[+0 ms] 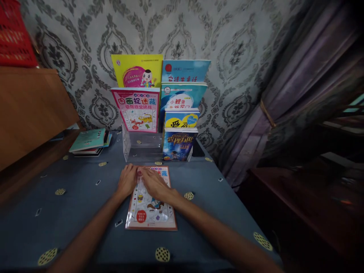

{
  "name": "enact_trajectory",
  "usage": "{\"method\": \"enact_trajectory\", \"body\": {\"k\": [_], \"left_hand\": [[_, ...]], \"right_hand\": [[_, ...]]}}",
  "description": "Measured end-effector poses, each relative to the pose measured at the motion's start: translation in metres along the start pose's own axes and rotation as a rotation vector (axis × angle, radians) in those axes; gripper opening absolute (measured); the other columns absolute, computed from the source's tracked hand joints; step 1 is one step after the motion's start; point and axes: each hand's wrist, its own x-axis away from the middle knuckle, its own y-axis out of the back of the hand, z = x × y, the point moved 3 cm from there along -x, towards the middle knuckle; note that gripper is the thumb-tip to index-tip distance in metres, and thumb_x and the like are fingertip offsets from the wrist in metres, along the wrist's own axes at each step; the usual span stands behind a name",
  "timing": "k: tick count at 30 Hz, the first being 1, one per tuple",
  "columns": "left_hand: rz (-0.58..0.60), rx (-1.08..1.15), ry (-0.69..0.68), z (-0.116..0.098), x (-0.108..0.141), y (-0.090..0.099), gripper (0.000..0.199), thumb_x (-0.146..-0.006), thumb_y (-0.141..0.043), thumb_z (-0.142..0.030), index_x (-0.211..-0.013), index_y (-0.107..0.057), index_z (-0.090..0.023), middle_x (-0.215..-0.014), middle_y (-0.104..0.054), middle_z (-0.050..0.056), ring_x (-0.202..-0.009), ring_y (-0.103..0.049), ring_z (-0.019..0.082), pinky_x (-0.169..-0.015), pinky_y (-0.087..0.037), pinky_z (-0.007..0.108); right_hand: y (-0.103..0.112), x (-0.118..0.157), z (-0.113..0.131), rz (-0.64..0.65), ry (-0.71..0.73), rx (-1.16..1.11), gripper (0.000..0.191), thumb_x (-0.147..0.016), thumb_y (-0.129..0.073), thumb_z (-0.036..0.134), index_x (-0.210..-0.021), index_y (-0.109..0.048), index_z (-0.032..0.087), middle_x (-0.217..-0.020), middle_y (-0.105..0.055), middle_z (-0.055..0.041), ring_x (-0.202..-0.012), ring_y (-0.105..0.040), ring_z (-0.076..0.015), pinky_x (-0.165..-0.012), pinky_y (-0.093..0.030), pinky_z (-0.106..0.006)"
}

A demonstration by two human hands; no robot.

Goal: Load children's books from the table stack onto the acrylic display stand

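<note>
A picture book (150, 216) with a reddish border lies flat on the blue patterned tablecloth, in front of a clear book stand. My left hand (127, 180) is at the book's upper left edge, its fingers together near the corner; what they grip is too small to make out. Across the upper part of the cover rests my right hand (155, 184), fingers stretched out toward the left hand. Behind them the clear stand (139, 146) holds a pink book (139, 112) and a yellow book (138, 68) on the left, and a stack with a dark blue book (179, 144) in front on the right.
A small pile of books (88, 140) lies at the back left beside a wooden box (31, 110) with a red basket (15, 38) on top. A dark flat object (198, 148) sits right of the stand. Purple curtains (250, 125) hang beyond the right edge.
</note>
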Motion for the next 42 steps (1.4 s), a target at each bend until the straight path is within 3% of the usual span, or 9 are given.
{"method": "enact_trajectory", "body": {"k": [4,8,15,20,28,35,42], "left_hand": [[-0.005,-0.039,0.022,0.001,0.0,-0.002,0.026,-0.096,-0.039,-0.014,-0.102,-0.064,-0.016,-0.106,-0.063,0.012,-0.098,-0.055,0.026,-0.083,-0.044,0.038],[0.016,-0.055,0.028,0.001,-0.001,-0.002,0.028,-0.097,-0.039,-0.014,-0.107,-0.065,-0.015,-0.108,-0.063,0.013,-0.101,-0.055,0.027,-0.084,-0.044,0.038],[0.023,-0.032,0.018,-0.002,0.0,0.002,0.033,-0.098,-0.039,-0.018,-0.118,-0.066,-0.018,-0.116,-0.063,0.012,-0.104,-0.055,0.027,-0.087,-0.044,0.04],[0.032,-0.046,0.033,-0.001,0.0,0.001,0.035,-0.099,-0.038,-0.021,-0.121,-0.066,-0.019,-0.116,-0.064,0.012,-0.105,-0.055,0.027,-0.09,-0.044,0.04],[0.058,-0.079,0.033,-0.001,0.0,0.002,0.036,-0.101,-0.037,-0.023,-0.124,-0.064,-0.017,-0.118,-0.063,0.014,-0.107,-0.055,0.028,-0.088,-0.044,0.041],[0.085,-0.182,-0.023,-0.005,0.001,0.002,0.038,-0.103,-0.035,-0.028,-0.122,-0.064,-0.015,-0.123,-0.061,0.015,-0.108,-0.055,0.029,-0.088,-0.045,0.042],[0.158,-0.264,-0.149,0.006,-0.011,0.001,0.037,-0.104,-0.035,-0.029,-0.129,-0.06,-0.018,-0.124,-0.061,0.014,-0.111,-0.055,0.028,-0.091,-0.046,0.042]], "right_hand": [[-0.023,-0.024,-0.005,0.015,-0.034,0.011,0.06,-0.092,-0.041,0.011,-0.152,-0.035,0.007,-0.148,-0.051,-0.0213,-0.139,-0.046,-0.0273,-0.116,-0.035,-0.048],[-0.029,-0.025,-0.009,0.013,-0.055,0.002,0.057,-0.096,-0.042,0.014,-0.152,-0.035,0.007,-0.149,-0.05,-0.0211,-0.141,-0.045,-0.0262,-0.119,-0.031,-0.048],[-0.022,-0.014,-0.019,-0.024,-0.085,-0.003,0.05,-0.101,-0.043,0.024,-0.148,-0.041,0.009,-0.146,-0.054,-0.0194,-0.139,-0.048,-0.0256,-0.12,-0.03,-0.047],[-0.013,0.007,-0.039,-0.055,-0.102,0.003,0.047,-0.101,-0.044,0.026,-0.146,-0.045,0.013,-0.145,-0.055,-0.0182,-0.138,-0.049,-0.0249,-0.119,-0.033,-0.047],[0.009,0.041,-0.071,-0.072,-0.218,0.028,0.046,-0.101,-0.04,0.022,-0.145,-0.048,0.009,-0.146,-0.054,-0.0188,-0.14,-0.046,-0.0253,-0.119,-0.032,-0.048],[0.016,0.042,-0.068,-0.069,-0.253,-0.017,0.043,-0.097,-0.047,0.016,-0.14,-0.055,0.015,-0.144,-0.057,-0.0142,-0.141,-0.044,-0.0275,-0.119,-0.025,-0.056],[0.024,0.047,-0.062,-0.121,-0.28,-0.034,0.038,-0.097,-0.05,0.016,-0.133,-0.061,0.018,-0.131,-0.067,-0.0113,-0.12,-0.058,-0.0273,-0.102,-0.042,-0.044]]}}
